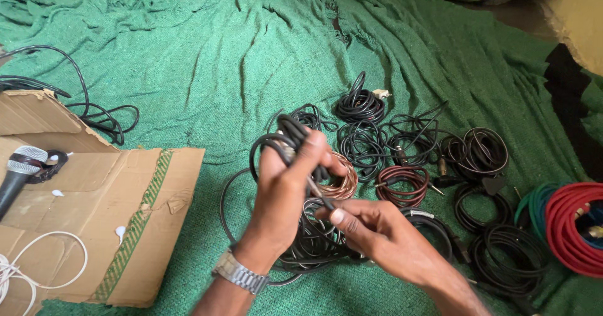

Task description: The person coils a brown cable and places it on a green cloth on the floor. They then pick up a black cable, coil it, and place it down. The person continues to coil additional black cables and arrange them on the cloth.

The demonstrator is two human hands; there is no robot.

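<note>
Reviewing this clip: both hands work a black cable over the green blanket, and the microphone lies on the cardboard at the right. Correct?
Not quite: the microphone lies on the cardboard at the left, not the right, as the head view shows. The rest holds: the left hand and right hand work a black cable over the green blanket.

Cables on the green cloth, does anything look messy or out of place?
Mostly neat coils, like the red coil. One black cable sprawls loose by the cardboard, and the cloth is rumpled.
</note>
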